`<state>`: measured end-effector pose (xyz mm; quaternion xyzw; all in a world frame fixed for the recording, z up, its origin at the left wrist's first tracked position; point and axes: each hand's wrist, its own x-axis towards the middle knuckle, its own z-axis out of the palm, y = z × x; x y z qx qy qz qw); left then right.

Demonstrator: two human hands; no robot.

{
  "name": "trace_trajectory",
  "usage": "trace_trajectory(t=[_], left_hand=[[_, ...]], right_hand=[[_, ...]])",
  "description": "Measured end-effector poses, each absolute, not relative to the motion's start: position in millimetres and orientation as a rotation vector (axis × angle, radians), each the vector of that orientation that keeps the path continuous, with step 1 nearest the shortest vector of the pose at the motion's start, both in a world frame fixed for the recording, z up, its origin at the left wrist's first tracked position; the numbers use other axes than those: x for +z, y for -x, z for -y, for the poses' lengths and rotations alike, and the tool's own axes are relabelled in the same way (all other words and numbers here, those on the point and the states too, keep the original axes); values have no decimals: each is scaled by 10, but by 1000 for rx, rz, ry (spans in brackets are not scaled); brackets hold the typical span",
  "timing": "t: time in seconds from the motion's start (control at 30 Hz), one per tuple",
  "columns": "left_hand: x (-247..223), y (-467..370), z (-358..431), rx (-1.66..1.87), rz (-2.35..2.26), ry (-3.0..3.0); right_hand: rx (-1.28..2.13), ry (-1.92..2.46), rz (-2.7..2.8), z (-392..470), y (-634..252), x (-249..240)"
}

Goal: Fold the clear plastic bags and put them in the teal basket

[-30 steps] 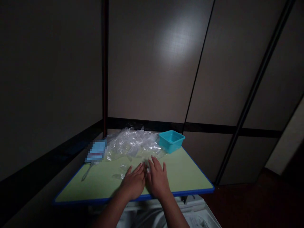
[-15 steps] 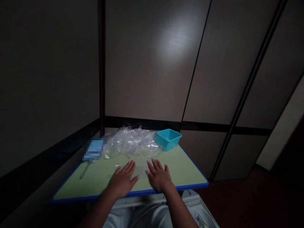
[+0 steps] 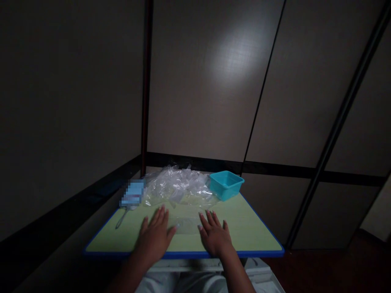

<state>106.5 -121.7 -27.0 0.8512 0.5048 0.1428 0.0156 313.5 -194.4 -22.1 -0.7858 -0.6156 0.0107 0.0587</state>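
My left hand (image 3: 155, 235) lies palm down on the green tabletop, fingers stretched out and thumb apart. My right hand (image 3: 215, 235) is also flat, its fingers spread, to the right of it. Between the two is a thin, clear plastic piece (image 3: 187, 225), lying flat, with its edges hard to make out. Neither hand grips anything. Beyond the fingertips sits a crumpled heap of clear plastic bags or film (image 3: 180, 185).
A turquoise plastic basket (image 3: 226, 186) stands at the table's back right. At the back left is a pixelated light-blue item (image 3: 133, 193) with a strap loop (image 3: 121, 218). The green table (image 3: 256, 238) has a blue edge; dark panels (image 3: 201, 89) rise behind it.
The view has swung left, so the table appears farther right. Over the tabletop my left hand has slid left, widening the gap between my hands and showing more of the flat plastic piece.
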Motion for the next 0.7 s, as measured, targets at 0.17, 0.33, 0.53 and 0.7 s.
trace_trajectory(t=[0.17, 0.33, 0.53, 0.7], left_hand=[[-29, -1867, 1659, 463, -913, -2684], [-95, -2218, 1583, 413, -858, -2592], [-353, -1896, 1311, 405, -1040, -2687], [-382, -1544, 1157, 348, -1147, -2696]], right_hand=[[32, 2372, 1972, 1935, -3207, -282], [-1, 2374, 2048, 1894, -3276, -379], [30, 2385, 1906, 1912, -3174, -274], [47, 2373, 1846, 1933, -3148, -239]])
